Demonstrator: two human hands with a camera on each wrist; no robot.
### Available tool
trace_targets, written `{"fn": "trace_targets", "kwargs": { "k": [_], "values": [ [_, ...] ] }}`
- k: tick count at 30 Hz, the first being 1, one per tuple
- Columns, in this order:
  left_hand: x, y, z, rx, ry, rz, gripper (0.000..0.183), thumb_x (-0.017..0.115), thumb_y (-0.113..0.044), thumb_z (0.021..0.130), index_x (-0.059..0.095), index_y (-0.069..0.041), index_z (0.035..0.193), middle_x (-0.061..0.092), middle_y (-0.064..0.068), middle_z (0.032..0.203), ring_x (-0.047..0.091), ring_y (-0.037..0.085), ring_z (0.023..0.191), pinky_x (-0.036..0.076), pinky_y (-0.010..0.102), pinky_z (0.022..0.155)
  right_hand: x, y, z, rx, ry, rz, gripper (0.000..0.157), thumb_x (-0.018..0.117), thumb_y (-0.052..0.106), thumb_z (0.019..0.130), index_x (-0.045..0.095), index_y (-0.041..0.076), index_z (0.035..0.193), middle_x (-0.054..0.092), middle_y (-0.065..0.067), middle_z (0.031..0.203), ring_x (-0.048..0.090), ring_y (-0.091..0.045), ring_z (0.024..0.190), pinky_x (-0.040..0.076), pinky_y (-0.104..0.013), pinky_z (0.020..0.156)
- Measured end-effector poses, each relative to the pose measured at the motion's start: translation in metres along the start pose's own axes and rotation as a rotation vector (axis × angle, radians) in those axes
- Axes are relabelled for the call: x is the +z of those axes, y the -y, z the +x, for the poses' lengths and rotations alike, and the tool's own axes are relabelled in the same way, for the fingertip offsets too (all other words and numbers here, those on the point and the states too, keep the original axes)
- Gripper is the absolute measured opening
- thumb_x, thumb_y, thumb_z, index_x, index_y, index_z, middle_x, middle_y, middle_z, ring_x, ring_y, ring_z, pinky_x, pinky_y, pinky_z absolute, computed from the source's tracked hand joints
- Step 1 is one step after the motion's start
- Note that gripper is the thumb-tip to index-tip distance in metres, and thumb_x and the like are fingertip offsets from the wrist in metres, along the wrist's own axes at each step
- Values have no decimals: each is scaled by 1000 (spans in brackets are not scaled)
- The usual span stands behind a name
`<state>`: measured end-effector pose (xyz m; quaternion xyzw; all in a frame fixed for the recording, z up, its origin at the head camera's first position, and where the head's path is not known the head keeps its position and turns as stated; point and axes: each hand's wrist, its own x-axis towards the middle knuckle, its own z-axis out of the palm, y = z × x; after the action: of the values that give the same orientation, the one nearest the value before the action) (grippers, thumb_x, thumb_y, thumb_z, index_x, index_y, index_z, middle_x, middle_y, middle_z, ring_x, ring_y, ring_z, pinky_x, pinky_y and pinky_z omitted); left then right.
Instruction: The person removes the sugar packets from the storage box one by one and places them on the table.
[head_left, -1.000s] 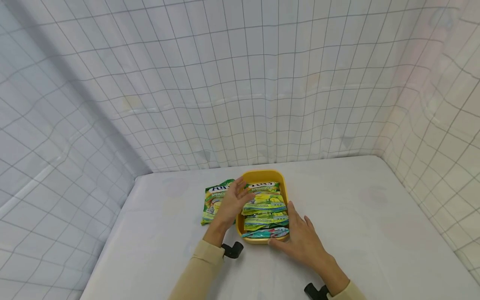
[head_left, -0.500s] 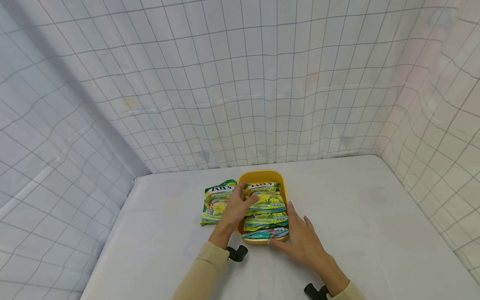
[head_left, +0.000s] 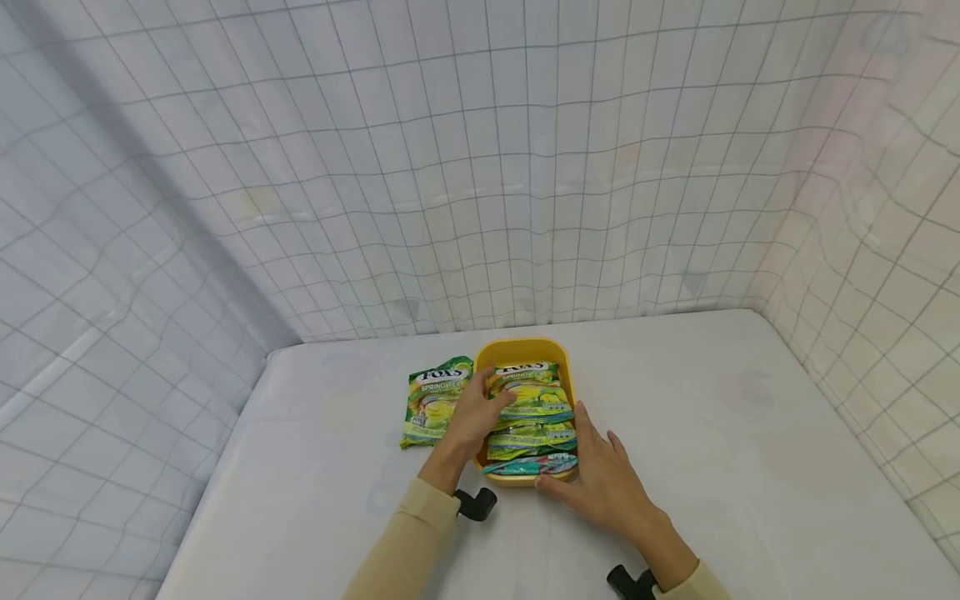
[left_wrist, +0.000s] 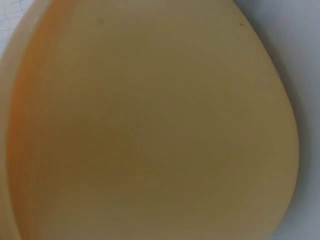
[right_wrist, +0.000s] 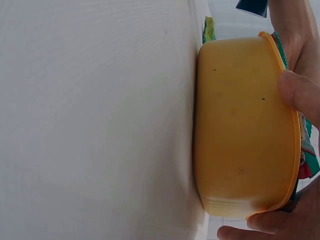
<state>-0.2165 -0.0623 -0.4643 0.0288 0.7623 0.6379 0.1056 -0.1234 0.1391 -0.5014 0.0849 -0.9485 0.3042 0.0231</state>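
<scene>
A yellow plastic container (head_left: 525,345) with rounded corners sits on the white tablecloth in the head view. Inside it, green candy packets (head_left: 529,400) marked "Fox's Spring Tea" lie overlapped, with a teal packet (head_left: 534,465) at the near end. My left hand (head_left: 471,417) rests along the left rim, fingers extended and thumb over the packets. My right hand (head_left: 600,475) holds the near right corner, its thumb at the near rim and fingers along the right side. The container's outer wall (right_wrist: 245,125) shows in the right wrist view and fills most of the left wrist view.
Another green candy packet (head_left: 435,404) lies on the tablecloth (head_left: 705,425) just left of the container, partly behind my left hand. White grid-patterned sheeting (head_left: 525,167) encloses the back and both sides of the table.
My left hand has moved slightly right and down onto the container's left side, its thumb reaching further over the packets. My right hand, container and packets stay about where they were.
</scene>
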Motion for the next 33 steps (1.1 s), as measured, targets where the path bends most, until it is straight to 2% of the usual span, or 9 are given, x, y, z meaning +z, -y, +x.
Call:
{"fn": "trace_targets", "kwargs": {
  "k": [5, 10, 16, 19, 25, 29, 33],
  "values": [
    [0, -1, 1, -56, 3, 55, 70, 64, -19, 100, 29, 0, 158, 32, 27, 158, 40, 42, 139, 38, 58, 109, 0, 0, 1, 3, 0, 6, 126, 76, 66, 80, 10, -3, 161, 40, -24, 156, 43, -36, 141, 20, -62, 118],
    [0, -3, -1, -101, 27, 122, 71, 63, -24, 99, 30, -2, 158, 32, 27, 158, 40, 44, 139, 37, 61, 109, -1, 0, 0, 10, 8, 23, 126, 77, 66, 79, 11, -3, 161, 40, -24, 156, 43, -36, 141, 19, -61, 118],
    [1, -6, -2, -113, 61, 179, 61, 62, -25, 100, 39, -6, 153, 33, 25, 158, 38, 45, 139, 37, 63, 106, -2, -1, 0, 15, 14, 23, 126, 77, 64, 80, 9, -2, 162, 39, -24, 156, 43, -35, 142, 19, -61, 119],
    [2, -7, 0, -108, 73, 176, 57, 62, -25, 99, 44, -8, 150, 34, 23, 158, 39, 45, 138, 38, 63, 105, -3, -1, 0, 14, 18, 24, 126, 75, 67, 80, 9, -1, 162, 39, -23, 157, 42, -35, 142, 19, -60, 119],
    [1, -9, 4, -103, 98, 100, 49, 61, -23, 101, 49, -4, 145, 37, 22, 155, 42, 43, 136, 37, 61, 107, -4, 0, 1, 21, 23, 36, 128, 72, 72, 79, 8, -1, 162, 37, -23, 158, 42, -35, 142, 20, -61, 118],
    [1, -9, 3, -100, 71, 73, 50, 62, -24, 101, 49, -3, 145, 42, 21, 152, 45, 41, 133, 38, 59, 106, -4, 0, 1, 26, 23, 37, 128, 74, 71, 79, 9, -2, 162, 37, -24, 158, 42, -36, 142, 20, -61, 118],
    [0, -9, 2, -92, 35, 45, 54, 63, -23, 101, 45, -1, 147, 39, 24, 152, 46, 41, 130, 40, 58, 105, -3, 1, 1, 21, 17, 37, 128, 75, 70, 79, 10, -2, 162, 38, -24, 157, 43, -36, 141, 21, -60, 118]
  ]
}}
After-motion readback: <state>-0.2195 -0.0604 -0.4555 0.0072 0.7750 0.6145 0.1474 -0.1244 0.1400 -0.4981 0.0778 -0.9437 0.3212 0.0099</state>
